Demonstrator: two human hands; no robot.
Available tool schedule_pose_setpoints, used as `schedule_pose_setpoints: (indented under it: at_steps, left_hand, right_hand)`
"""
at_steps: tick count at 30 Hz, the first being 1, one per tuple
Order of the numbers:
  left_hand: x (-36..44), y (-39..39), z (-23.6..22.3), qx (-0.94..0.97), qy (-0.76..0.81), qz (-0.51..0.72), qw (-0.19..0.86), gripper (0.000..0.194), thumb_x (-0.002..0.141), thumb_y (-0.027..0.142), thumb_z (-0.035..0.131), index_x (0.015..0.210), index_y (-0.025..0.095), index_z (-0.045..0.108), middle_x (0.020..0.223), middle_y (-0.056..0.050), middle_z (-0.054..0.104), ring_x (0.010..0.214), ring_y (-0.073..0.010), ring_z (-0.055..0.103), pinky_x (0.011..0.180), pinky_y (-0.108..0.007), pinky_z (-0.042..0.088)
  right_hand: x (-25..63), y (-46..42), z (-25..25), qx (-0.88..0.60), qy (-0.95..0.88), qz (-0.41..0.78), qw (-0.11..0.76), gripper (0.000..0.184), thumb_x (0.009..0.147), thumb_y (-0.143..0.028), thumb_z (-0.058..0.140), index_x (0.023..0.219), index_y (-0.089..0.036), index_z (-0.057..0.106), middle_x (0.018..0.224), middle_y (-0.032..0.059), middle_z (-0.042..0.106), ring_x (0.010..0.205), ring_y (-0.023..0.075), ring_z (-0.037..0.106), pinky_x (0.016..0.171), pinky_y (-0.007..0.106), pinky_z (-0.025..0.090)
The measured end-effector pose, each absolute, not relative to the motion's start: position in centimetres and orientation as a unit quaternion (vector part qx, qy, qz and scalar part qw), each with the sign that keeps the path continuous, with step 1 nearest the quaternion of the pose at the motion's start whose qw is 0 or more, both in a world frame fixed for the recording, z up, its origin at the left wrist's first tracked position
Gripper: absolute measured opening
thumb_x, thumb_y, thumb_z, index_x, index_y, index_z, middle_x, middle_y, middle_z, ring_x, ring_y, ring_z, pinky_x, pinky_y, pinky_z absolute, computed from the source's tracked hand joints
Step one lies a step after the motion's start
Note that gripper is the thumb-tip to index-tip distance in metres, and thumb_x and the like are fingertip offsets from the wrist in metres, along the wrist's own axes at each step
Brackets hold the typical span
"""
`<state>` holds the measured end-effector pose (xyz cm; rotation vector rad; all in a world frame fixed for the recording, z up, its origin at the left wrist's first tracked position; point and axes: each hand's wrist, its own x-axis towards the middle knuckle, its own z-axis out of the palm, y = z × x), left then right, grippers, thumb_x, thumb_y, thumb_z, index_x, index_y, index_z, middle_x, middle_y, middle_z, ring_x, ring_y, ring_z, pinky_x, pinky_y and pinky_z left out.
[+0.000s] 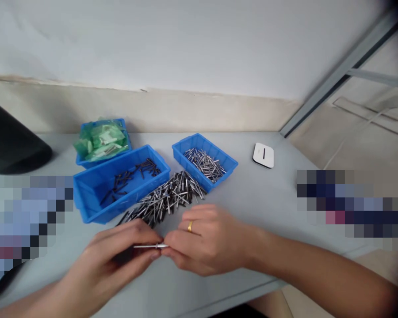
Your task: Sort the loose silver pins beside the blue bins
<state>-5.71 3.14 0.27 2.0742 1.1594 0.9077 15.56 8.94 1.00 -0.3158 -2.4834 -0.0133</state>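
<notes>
A silver blind rivet [149, 246] lies level between my two hands, its thin pin pointing left. My left hand [114, 254] pinches it near the flange with thumb and fingertip. The thicker end is gripped between the thumb and forefinger of my right hand [205, 240], which wears a gold ring. Just beyond my hands spreads a loose pile of silver and black rivets [169, 194]. Behind the pile on the left, a long blue bin [96, 216] contains dark rivets [122, 179]. On the right, another blue bin [230, 168] contains silver rivets [205, 164].
A third blue bin [81, 163] at the back left carries green plastic bags [104, 139]. A white square device [263, 155] sits at the right on the grey table [245, 198]. A dark cylinder [16, 141] stands far left. The wall [185, 108] rises behind the table.
</notes>
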Motion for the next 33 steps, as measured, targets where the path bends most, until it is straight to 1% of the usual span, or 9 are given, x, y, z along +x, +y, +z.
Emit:
schedule_pose_setpoints:
  at_steps: [6, 11, 13, 15, 17, 19, 22, 28, 33]
  left_hand:
    - [-5.5, 2.9, 0.3, 0.757, 0.445, 0.364, 0.312, 0.007, 0.082, 0.024, 0.062, 0.084, 0.029, 0.068, 0.076, 0.003, 0.070, 0.069, -0.0126, 0.065, 0.059, -0.017, 0.051]
    - [-5.3, 2.7, 1.0, 0.741, 0.459, 0.364, 0.329, 0.007, 0.082, 0.024, 0.059, 0.078, 0.025, 0.064, 0.074, 0.002, 0.069, 0.069, -0.0134, 0.064, 0.061, -0.020, 0.052]
    - [-5.2, 2.6, 1.2, 0.730, 0.476, 0.353, 0.341, 0.009, 0.083, 0.024, 0.057, 0.077, 0.023, 0.063, 0.075, 0.000, 0.069, 0.070, -0.0141, 0.065, 0.064, -0.021, 0.054]
    - [-5.2, 2.5, 1.3, 0.728, 0.483, 0.337, 0.351, 0.011, 0.084, 0.025, 0.055, 0.078, 0.023, 0.063, 0.075, 0.000, 0.069, 0.070, -0.0141, 0.065, 0.064, -0.021, 0.055]
    - [-5.2, 2.4, 1.2, 0.737, 0.478, 0.325, 0.350, 0.012, 0.085, 0.026, 0.053, 0.079, 0.022, 0.063, 0.071, 0.001, 0.068, 0.065, -0.0132, 0.064, 0.060, -0.021, 0.053]
    - [-5.2, 2.3, 1.2, 0.754, 0.466, 0.319, 0.337, 0.012, 0.084, 0.027, 0.054, 0.077, 0.022, 0.061, 0.067, 0.002, 0.065, 0.061, -0.0122, 0.061, 0.055, -0.020, 0.051]
    - [-5.2, 2.4, 1.3, 0.770, 0.457, 0.310, 0.321, 0.011, 0.083, 0.026, 0.054, 0.074, 0.022, 0.060, 0.063, 0.003, 0.062, 0.060, -0.0119, 0.060, 0.051, -0.018, 0.048]
    - [-5.3, 2.5, 1.1, 0.743, 0.497, 0.320, 0.314, 0.009, 0.084, 0.028, 0.057, 0.082, 0.024, 0.065, 0.075, 0.003, 0.069, 0.068, -0.0123, 0.063, 0.056, -0.017, 0.050]
    - [-5.6, 2.6, 0.8, 0.728, 0.505, 0.350, 0.303, 0.006, 0.083, 0.030, 0.061, 0.082, 0.027, 0.066, 0.076, 0.005, 0.069, 0.068, -0.0112, 0.063, 0.058, -0.015, 0.050]
  right_hand:
    - [15.6, 9.0, 0.7, -0.099, -0.954, 0.007, 0.282, 0.027, 0.092, -0.027, 0.048, 0.066, -0.019, 0.051, 0.052, -0.0059, 0.049, 0.050, 0.0094, 0.044, 0.051, 0.026, 0.031]
    - [15.8, 9.5, 0.9, -0.102, -0.948, -0.020, 0.302, 0.033, 0.095, -0.034, 0.047, 0.065, -0.019, 0.051, 0.052, -0.0053, 0.049, 0.051, 0.0099, 0.045, 0.050, 0.028, 0.028]
    - [16.0, 9.6, 1.1, -0.115, -0.942, -0.021, 0.315, 0.027, 0.095, -0.033, 0.047, 0.074, -0.018, 0.056, 0.056, -0.0051, 0.052, 0.053, 0.0097, 0.047, 0.051, 0.027, 0.029]
    - [16.2, 9.6, 1.2, -0.120, -0.940, -0.016, 0.320, 0.016, 0.093, -0.028, 0.048, 0.094, -0.018, 0.059, 0.062, -0.0049, 0.056, 0.056, 0.0098, 0.049, 0.053, 0.027, 0.031]
    - [16.3, 9.5, 1.3, -0.113, -0.941, -0.009, 0.320, 0.023, 0.091, -0.022, 0.047, 0.113, -0.018, 0.055, 0.067, -0.0055, 0.058, 0.058, 0.0095, 0.050, 0.053, 0.027, 0.032]
    - [16.3, 9.3, 1.4, -0.094, -0.944, -0.007, 0.315, 0.031, 0.091, -0.020, 0.045, 0.122, -0.020, 0.051, 0.068, -0.0066, 0.058, 0.058, 0.0093, 0.050, 0.051, 0.027, 0.030]
    - [16.2, 9.2, 1.6, -0.068, -0.946, -0.012, 0.316, 0.026, 0.091, -0.018, 0.044, 0.114, -0.021, 0.057, 0.063, -0.0076, 0.055, 0.055, 0.0091, 0.046, 0.050, 0.027, 0.028]
    - [16.1, 9.6, 1.8, -0.061, -0.938, -0.041, 0.339, 0.012, 0.089, -0.021, 0.053, 0.082, -0.017, 0.061, 0.056, -0.0064, 0.048, 0.052, 0.0095, 0.039, 0.049, 0.027, 0.024]
    - [16.1, 9.6, 1.7, -0.086, -0.938, -0.034, 0.333, 0.014, 0.089, -0.025, 0.053, 0.081, -0.018, 0.061, 0.055, -0.0063, 0.047, 0.052, 0.0100, 0.037, 0.050, 0.027, 0.025]
